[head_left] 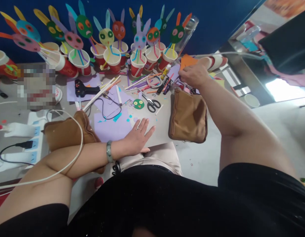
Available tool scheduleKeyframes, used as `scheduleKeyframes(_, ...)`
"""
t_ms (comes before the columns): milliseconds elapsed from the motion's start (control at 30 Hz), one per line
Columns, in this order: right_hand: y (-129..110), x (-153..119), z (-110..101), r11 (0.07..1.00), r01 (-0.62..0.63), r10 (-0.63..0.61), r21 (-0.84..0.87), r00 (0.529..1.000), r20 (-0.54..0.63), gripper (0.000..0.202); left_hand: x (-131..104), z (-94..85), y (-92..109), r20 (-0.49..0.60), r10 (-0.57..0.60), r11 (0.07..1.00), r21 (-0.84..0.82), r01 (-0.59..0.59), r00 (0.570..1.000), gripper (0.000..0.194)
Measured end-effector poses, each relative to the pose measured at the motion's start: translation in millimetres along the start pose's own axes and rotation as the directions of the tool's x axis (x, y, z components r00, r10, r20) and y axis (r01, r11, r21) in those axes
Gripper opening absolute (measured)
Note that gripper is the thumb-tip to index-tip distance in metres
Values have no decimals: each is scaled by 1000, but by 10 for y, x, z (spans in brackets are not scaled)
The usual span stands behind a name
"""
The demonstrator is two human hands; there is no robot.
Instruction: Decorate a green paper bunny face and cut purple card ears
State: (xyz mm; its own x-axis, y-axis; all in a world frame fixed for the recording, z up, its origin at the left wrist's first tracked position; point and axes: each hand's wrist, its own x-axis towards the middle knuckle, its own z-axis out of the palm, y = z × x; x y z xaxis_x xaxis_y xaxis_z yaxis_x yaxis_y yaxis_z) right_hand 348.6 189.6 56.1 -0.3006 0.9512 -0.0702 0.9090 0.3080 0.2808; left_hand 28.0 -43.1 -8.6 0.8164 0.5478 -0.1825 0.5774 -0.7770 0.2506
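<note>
My left hand [136,136] lies flat at the table's front edge, fingers spread, with nothing in it. Beside it are sheets of purple paper [113,126] with blue scraps. Just beyond are black-handled scissors [152,104] and a green paper face [139,104] with yellow eyes. My right hand [195,75] reaches to the far right, its fingers curled down near orange paper [188,60] and a yellow glue stick [166,70]. Its fingertips are partly hidden, so what they hold, if anything, is unclear. A brown zipped pouch [189,115] stands in front of that hand.
Along the blue back wall stand several red paper cups [138,65] bearing paper rabbit heads on straws. A black glue gun [87,89], loose straws [101,93] and markers lie mid-table. At left are a second brown pouch [65,131], a power strip [36,140] and a white cable [81,138].
</note>
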Motion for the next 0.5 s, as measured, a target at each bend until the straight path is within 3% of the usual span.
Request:
scheduleKeyframes(100, -56, -233, -22, 985, -124, 147, 123, 968, -203, 31, 4, -15, 10, 14, 34, 999, 3, -34, 999, 101)
scheduleKeyframes(200, -278, -591, 58, 969, -127, 192, 210, 926, -326, 30, 15, -3, 13, 36, 87, 996, -14, -86, 996, 98)
scheduleKeyframes(300, -622, -1011, 226, 904, 2, 211, 428, 868, -449, 23, 10, 25, 29, 59, 91, 995, -38, -89, 994, 98)
scheduleKeyframes(400, -990, -1389, 404, 872, 102, 160, 479, 865, -476, 16, -16, 26, 80, 57, 95, 995, -25, -94, 994, 97)
scheduleKeyframes(500, -1298, -1654, 537, 798, 258, 111, 545, 825, -554, 15, -46, -48, 141, 73, 130, 991, 14, -132, 989, 86)
